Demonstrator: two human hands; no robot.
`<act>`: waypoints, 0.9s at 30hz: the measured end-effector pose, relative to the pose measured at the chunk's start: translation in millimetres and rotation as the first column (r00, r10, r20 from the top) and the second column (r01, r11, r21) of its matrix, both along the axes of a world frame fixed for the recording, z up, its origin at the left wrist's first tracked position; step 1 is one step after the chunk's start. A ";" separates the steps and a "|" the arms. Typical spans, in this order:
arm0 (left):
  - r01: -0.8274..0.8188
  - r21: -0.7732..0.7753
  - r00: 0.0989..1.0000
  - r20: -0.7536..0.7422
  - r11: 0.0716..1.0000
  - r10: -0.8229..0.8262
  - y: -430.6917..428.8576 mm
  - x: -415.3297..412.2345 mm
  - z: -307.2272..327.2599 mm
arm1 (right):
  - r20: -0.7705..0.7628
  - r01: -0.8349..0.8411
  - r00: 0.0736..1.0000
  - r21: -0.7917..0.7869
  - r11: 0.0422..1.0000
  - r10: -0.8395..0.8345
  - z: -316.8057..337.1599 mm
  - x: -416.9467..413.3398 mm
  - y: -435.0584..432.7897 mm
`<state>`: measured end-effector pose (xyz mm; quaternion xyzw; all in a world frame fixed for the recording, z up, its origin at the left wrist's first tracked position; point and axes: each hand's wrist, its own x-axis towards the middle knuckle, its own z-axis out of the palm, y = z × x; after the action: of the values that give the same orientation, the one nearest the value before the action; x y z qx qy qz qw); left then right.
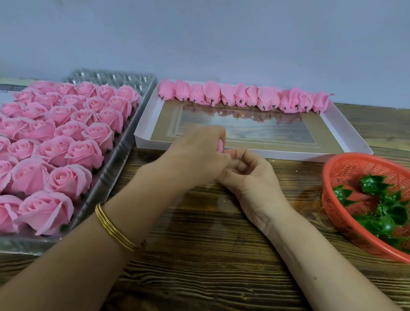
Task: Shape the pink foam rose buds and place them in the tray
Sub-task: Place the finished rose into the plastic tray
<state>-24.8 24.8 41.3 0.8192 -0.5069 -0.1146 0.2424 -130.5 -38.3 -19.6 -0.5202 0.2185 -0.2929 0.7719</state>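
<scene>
A clear plastic tray (116, 163) lies at the left and is full of open pink roses (54, 149), packed close in rows. In the middle, farther back, lies a flat white tray (145, 124). A row of closed pink buds (244, 96) lies along its far edge, stems pointing to the person. At the right stands a red basket (329, 169) with green leaf pieces (389, 212) in it. Nothing stands between the hands and the white tray.

All rests on a dark wooden table (203, 264) before a plain pale wall (207, 34).

Both forearms reach forward and meet just before the near edge of the white tray. The left hand (196, 154), with gold bangles (116, 229) on the wrist, curls around one pink bud (220, 145), and only a small part of the bud shows. The right hand (250, 180) has curled fingers and its fingertips touch the left hand at the bud. I cannot tell if they pinch it.
</scene>
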 end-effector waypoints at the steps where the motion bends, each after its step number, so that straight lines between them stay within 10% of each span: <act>1: 0.007 0.012 1.000 0.016 1.000 -0.007 -1.9 2.0 3.8 | 0.023 -0.014 1.000 0.023 1.000 0.013 0.1 0.0 -0.3; 27: -0.348 0.022 0.937 -0.034 0.937 0.349 -49.0 198.5 67.9 | -0.093 -0.045 0.994 0.087 0.995 0.053 4.5 -4.3 -2.7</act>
<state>173.8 -24.2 109.2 0.8956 -0.3483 -0.0893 0.2619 -134.7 -41.0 -15.2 -0.5056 0.2544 -0.2395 0.7889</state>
